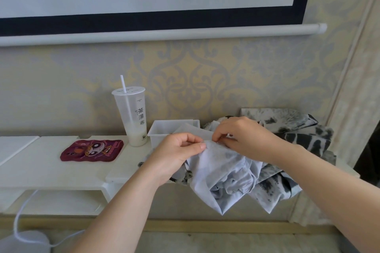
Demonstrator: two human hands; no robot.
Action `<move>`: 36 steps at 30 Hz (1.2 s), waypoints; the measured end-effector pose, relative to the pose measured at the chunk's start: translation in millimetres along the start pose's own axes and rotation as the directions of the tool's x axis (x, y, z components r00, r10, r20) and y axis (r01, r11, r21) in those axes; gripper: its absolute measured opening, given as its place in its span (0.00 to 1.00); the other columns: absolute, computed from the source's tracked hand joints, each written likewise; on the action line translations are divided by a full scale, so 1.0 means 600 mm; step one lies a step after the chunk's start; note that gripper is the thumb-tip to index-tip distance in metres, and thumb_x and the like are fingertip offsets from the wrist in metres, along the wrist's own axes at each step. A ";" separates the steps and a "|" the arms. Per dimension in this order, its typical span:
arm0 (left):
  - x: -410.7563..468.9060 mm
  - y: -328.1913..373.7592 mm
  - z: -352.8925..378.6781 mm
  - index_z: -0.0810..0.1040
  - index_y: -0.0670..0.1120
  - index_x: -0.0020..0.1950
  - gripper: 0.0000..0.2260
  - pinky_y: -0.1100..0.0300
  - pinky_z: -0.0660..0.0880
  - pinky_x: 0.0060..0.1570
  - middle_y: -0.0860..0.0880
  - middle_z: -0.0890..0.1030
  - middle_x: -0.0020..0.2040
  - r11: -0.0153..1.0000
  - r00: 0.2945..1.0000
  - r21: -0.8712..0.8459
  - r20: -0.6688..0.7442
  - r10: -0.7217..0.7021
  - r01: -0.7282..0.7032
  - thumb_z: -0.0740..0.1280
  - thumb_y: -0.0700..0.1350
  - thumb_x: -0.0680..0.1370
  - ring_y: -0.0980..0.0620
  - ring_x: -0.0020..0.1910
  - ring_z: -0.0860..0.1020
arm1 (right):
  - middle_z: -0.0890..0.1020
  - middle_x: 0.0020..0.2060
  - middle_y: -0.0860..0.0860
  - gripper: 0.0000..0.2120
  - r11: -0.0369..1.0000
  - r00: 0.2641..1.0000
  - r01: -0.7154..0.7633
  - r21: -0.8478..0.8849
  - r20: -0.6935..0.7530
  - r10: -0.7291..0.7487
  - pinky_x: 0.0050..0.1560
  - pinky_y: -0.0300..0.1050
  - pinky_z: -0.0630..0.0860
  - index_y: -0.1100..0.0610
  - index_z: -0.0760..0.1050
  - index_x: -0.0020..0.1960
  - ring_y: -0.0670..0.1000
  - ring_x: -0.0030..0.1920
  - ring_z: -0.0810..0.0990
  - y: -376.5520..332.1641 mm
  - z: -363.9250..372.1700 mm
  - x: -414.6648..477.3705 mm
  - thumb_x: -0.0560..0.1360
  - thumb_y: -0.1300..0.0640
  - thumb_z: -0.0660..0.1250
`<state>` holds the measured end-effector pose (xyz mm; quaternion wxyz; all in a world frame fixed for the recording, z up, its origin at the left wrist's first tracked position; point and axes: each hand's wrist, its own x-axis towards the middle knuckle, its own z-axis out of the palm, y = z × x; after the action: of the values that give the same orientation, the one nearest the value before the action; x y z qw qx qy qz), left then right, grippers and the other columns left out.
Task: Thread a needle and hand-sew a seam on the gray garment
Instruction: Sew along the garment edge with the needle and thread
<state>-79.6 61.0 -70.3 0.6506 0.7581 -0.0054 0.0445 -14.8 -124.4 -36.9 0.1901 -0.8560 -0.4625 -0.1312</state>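
Beside garment (222,170): bin (162,129), cup (131,113), phone case (92,150)

A phone (92,150) lies at the left of the tabletop (41,166); a cup (131,117) stands just to its right and farther back, a box (162,131) right of the cup. At the right a garment (222,168) spills over the near edge, the left hand (176,154) and right hand (244,137) pinching it before the box.

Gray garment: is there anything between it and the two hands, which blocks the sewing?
Nothing visible does. The left hand and the right hand both pinch the upper fold of the gray garment, close to each other. The white bin stands behind them, out of the way.
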 end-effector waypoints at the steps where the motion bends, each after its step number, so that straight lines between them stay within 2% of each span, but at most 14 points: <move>1: -0.001 0.000 0.001 0.80 0.48 0.42 0.03 0.71 0.68 0.32 0.54 0.82 0.36 1.000 1.000 -0.027 0.007 -0.007 0.007 0.70 0.40 0.75 0.63 0.33 0.77 | 0.83 0.43 0.45 0.10 1.000 1.000 0.010 -0.002 -0.013 -0.010 0.46 0.47 0.78 0.55 0.83 0.47 0.46 0.45 0.80 0.000 0.001 0.000 0.73 0.67 0.68; 7: -0.001 -0.002 0.006 0.81 0.46 0.42 0.03 0.65 0.72 0.36 0.51 0.82 0.38 0.992 0.995 -0.120 0.095 -0.020 0.032 0.69 0.39 0.75 0.56 0.37 0.78 | 0.83 0.40 0.45 0.09 0.996 0.988 0.082 -0.040 -0.130 -0.086 0.36 0.47 0.78 0.53 0.82 0.43 0.45 0.38 0.80 -0.005 0.004 0.006 0.72 0.66 0.67; 10: 0.000 -0.004 0.009 0.80 0.45 0.43 0.03 0.67 0.73 0.38 0.50 0.82 0.38 0.989 0.997 -0.149 0.081 0.001 0.011 0.69 0.38 0.75 0.56 0.38 0.79 | 0.84 0.39 0.48 0.10 0.995 0.990 0.094 0.036 -0.110 -0.089 0.40 0.48 0.79 0.56 0.83 0.43 0.48 0.40 0.82 -0.011 0.010 0.010 0.72 0.67 0.65; 13: 0.001 -0.005 0.009 0.81 0.46 0.42 0.04 0.69 0.72 0.37 0.51 0.82 0.37 0.990 0.999 -0.138 0.028 0.029 -0.025 0.69 0.38 0.75 0.58 0.37 0.79 | 0.84 0.43 0.47 0.10 0.989 0.996 -0.002 0.148 -0.090 0.015 0.48 0.44 0.78 0.55 0.83 0.49 0.44 0.44 0.82 -0.017 0.010 0.004 0.74 0.66 0.66; 15: 0.002 -0.006 0.011 0.81 0.46 0.42 0.04 0.71 0.71 0.34 0.53 0.82 0.34 0.991 0.999 -0.121 -0.014 0.048 -0.049 0.69 0.39 0.75 0.60 0.35 0.78 | 0.84 0.47 0.45 0.10 0.956 0.994 -0.093 0.277 -0.036 0.107 0.52 0.38 0.76 0.53 0.79 0.55 0.39 0.50 0.80 -0.021 0.005 -0.003 0.77 0.63 0.64; 17: 0.002 -0.007 0.013 0.80 0.46 0.42 0.04 0.72 0.70 0.32 0.55 0.82 0.33 0.992 0.997 -0.113 -0.050 0.057 -0.062 0.68 0.39 0.76 0.61 0.33 0.78 | 0.83 0.52 0.46 0.12 0.934 0.991 -0.132 0.333 0.037 0.127 0.54 0.37 0.75 0.52 0.74 0.60 0.40 0.53 0.79 -0.024 0.001 -0.008 0.78 0.61 0.62; 20: 0.003 -0.011 0.015 0.81 0.46 0.44 0.02 0.67 0.73 0.40 0.53 0.83 0.37 0.992 0.996 -0.102 -0.065 0.066 -0.072 0.68 0.41 0.76 0.58 0.38 0.80 | 0.82 0.50 0.48 0.14 0.949 0.996 -0.068 0.308 0.070 0.048 0.50 0.51 0.79 0.50 0.72 0.58 0.53 0.50 0.81 -0.025 0.003 -0.010 0.76 0.63 0.64; 22: 0.004 -0.011 0.017 0.81 0.46 0.45 0.02 0.62 0.75 0.46 0.52 0.84 0.39 0.991 0.996 -0.105 -0.059 0.072 -0.078 0.69 0.42 0.76 0.56 0.42 0.81 | 0.82 0.44 0.49 0.11 0.962 0.999 -0.015 0.271 0.032 0.006 0.47 0.54 0.77 0.52 0.75 0.54 0.55 0.45 0.80 -0.024 0.009 -0.010 0.74 0.63 0.67; 26: 0.005 -0.006 0.021 0.82 0.46 0.44 0.02 0.65 0.75 0.45 0.53 0.84 0.38 0.990 0.994 -0.099 -0.054 0.096 -0.101 0.70 0.44 0.75 0.57 0.42 0.81 | 0.82 0.40 0.49 0.03 0.943 0.997 0.005 0.334 -0.075 0.021 0.46 0.47 0.76 0.54 0.81 0.45 0.49 0.42 0.79 -0.023 0.017 -0.007 0.73 0.60 0.71; 29: 0.011 -0.006 0.018 0.82 0.47 0.42 0.02 0.64 0.73 0.45 0.54 0.84 0.37 0.994 0.990 -0.060 -0.113 0.085 -0.092 0.71 0.43 0.75 0.57 0.41 0.80 | 0.82 0.47 0.43 0.03 0.920 0.978 -0.073 0.385 -0.154 0.142 0.49 0.31 0.70 0.51 0.79 0.41 0.39 0.47 0.77 -0.030 0.008 -0.010 0.73 0.57 0.70; 31: 0.018 -0.008 0.015 0.81 0.48 0.40 0.04 0.65 0.72 0.42 0.55 0.83 0.36 0.997 0.982 0.015 -0.171 0.077 -0.076 0.70 0.42 0.75 0.57 0.39 0.79 | 0.83 0.47 0.44 0.04 0.807 0.944 -0.091 0.583 -0.207 0.256 0.50 0.31 0.72 0.56 0.76 0.43 0.37 0.47 0.79 -0.045 -0.009 -0.005 0.75 0.57 0.67; 32: 0.021 -0.009 0.013 0.81 0.48 0.40 0.05 0.67 0.71 0.39 0.55 0.82 0.35 0.997 0.979 0.051 -0.191 0.074 -0.065 0.70 0.42 0.75 0.58 0.38 0.78 | 0.84 0.45 0.47 0.04 0.682 0.930 -0.058 0.729 -0.210 0.303 0.51 0.34 0.75 0.58 0.73 0.44 0.41 0.47 0.81 -0.054 -0.020 -0.001 0.77 0.59 0.64; 34: 0.026 -0.010 0.012 0.80 0.48 0.39 0.06 0.72 0.69 0.32 0.55 0.81 0.34 0.992 0.974 0.118 -0.216 0.073 -0.049 0.69 0.41 0.76 0.60 0.34 0.76 | 0.82 0.35 0.52 0.06 0.313 0.932 0.020 0.949 -0.132 0.339 0.49 0.43 0.80 0.59 0.67 0.44 0.50 0.42 0.83 -0.073 -0.044 0.008 0.80 0.60 0.58; 36: 0.031 -0.012 0.009 0.80 0.50 0.40 0.05 0.74 0.68 0.30 0.56 0.80 0.36 0.977 0.966 0.211 -0.243 0.084 -0.032 0.69 0.42 0.76 0.61 0.35 0.76 | 0.72 0.27 0.51 0.09 -0.118 0.963 -0.013 0.993 0.044 0.266 0.38 0.46 0.81 0.58 0.64 0.42 0.48 0.27 0.75 -0.085 -0.070 0.010 0.81 0.61 0.55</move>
<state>-60.1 57.6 -77.0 0.5630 0.8088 0.0590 0.1593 -56.7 -113.4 13.2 0.8122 -0.4606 -0.2950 0.2031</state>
